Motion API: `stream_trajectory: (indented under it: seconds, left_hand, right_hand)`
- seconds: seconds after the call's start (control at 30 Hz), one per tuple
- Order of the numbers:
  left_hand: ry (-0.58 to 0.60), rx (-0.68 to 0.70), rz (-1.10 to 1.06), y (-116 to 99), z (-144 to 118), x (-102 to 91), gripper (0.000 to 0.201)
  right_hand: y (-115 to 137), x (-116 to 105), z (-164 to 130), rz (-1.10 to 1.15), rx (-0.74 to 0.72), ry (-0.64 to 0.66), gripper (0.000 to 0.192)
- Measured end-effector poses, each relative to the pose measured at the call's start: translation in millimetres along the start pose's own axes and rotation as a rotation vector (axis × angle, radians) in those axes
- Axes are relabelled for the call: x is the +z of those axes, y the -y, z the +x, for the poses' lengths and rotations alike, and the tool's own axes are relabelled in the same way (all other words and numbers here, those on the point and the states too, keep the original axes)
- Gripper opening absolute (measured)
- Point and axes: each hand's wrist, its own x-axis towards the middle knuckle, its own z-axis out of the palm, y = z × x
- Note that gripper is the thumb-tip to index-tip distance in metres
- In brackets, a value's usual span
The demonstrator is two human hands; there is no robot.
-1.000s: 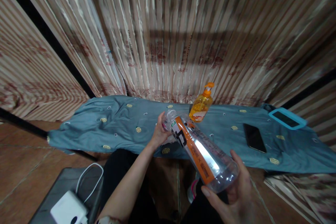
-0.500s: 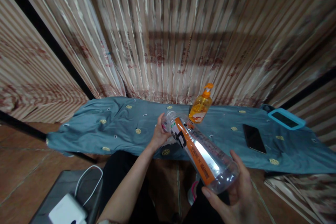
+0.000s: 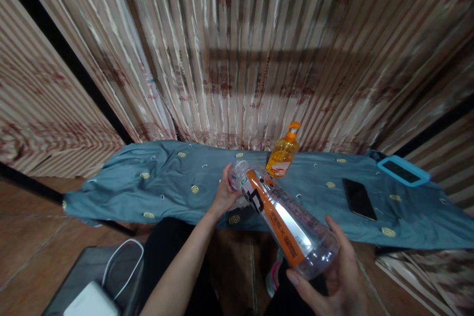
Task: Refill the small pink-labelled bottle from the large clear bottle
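A large clear plastic bottle [image 3: 287, 219] with an orange and white label slants across the middle, its open neck up and to the left, its base low on the right. Wrapped round the neck end is my left hand [image 3: 225, 191], partly hidden behind the bottle. My right hand [image 3: 338, 276] grips the base between thumb and fingers. Just beyond the bottle, an orange pump bottle [image 3: 282, 154] of yellow-orange liquid stands upright on the cloth-covered table. The plastic bottle looks empty.
A blue-grey cloth [image 3: 170, 173] with pineapple prints covers the narrow table. On its right lie a black phone [image 3: 359, 199] and a blue-framed device [image 3: 403, 170]. A white charger [image 3: 92, 301] with a cable rests on a dark stool [image 3: 70, 276] at lower left. Striped curtains [image 3: 237, 59] hang behind.
The view has tilted up slightly, so everything sits a little lower in the picture. Both hands keep hold of the bottle, which has barely moved.
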Motion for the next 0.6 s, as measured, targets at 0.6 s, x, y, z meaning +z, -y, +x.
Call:
stream_trajectory:
  seconds: [0.6]
  left_hand:
    - [0.01,0.027,-0.009,-1.2,-0.2,0.7,0.101]
  right_hand:
    - [0.9,0.4,-1.3,0.026,0.04,0.001,0.106]
